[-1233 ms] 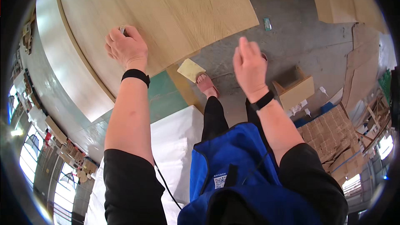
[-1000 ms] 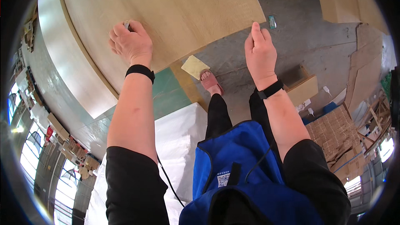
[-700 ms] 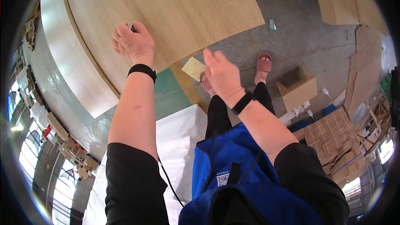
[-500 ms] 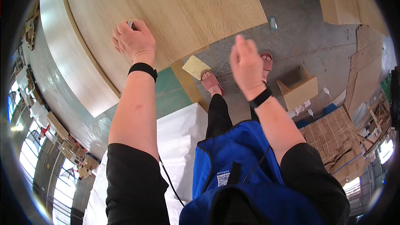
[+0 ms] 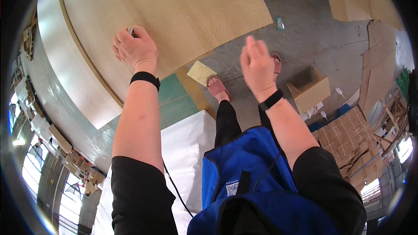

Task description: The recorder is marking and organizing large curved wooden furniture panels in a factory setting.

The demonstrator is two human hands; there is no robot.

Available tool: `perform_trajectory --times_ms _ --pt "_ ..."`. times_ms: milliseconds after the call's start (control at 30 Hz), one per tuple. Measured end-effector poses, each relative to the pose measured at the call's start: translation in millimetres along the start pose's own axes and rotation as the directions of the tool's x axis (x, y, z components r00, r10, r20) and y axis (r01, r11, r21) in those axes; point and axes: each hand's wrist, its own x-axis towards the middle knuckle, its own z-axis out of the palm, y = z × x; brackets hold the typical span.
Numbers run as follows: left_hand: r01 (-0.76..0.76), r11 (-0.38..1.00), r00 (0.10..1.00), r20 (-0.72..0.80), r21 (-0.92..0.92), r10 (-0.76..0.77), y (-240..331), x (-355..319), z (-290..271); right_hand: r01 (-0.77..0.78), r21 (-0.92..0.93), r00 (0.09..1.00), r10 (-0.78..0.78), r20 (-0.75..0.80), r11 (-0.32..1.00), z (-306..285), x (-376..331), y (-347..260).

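Note:
A large wood-grain board (image 5: 187, 13) reaches across the upper left of the head view. My left hand (image 5: 135, 51) is over it, fingers curled round a small object with a grey metallic part (image 5: 131, 31). Most of that object is hidden in the grip, so its kind does not show. My right hand (image 5: 257, 67) hangs past the board's near right edge, above the floor and my feet. Its fingers are bent and drawn together, slightly blurred. Whatever they may hold cannot be made out.
Another pale panel (image 5: 78, 61) runs along the board's left side. White wrapped stack (image 5: 187, 137) stands near my left leg. A yellowish sheet (image 5: 201, 73) lies by my foot. To the right are a small wooden piece (image 5: 313, 95), brown stacked cardboard (image 5: 346, 132) and a small green packet (image 5: 279, 23).
The whole view has shifted a little, with the board and floor things sliding slightly left. My left hand keeps its grip over the board. My right hand stays raised, its fingers still drawn together.

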Motion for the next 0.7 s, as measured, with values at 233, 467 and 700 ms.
perform_trajectory --times_ms 233,467,700 --pt "-0.007 1.0 1.0 -0.021 -0.022 0.007 5.5 -1.5 3.3 -0.035 -0.116 0.978 0.058 0.199 0.993 9.1 -2.6 -8.5" --pt "0.016 1.0 0.998 0.057 0.024 -0.017 3.0 -1.8 -4.8 -0.098 0.018 0.983 0.094 0.155 0.995 -14.9 -13.7 -13.2" --pt "0.003 1.0 1.0 0.0 0.026 -0.003 6.7 -0.6 -2.0 -0.156 -0.148 0.984 0.167 0.065 0.977 -37.1 28.8 21.7"
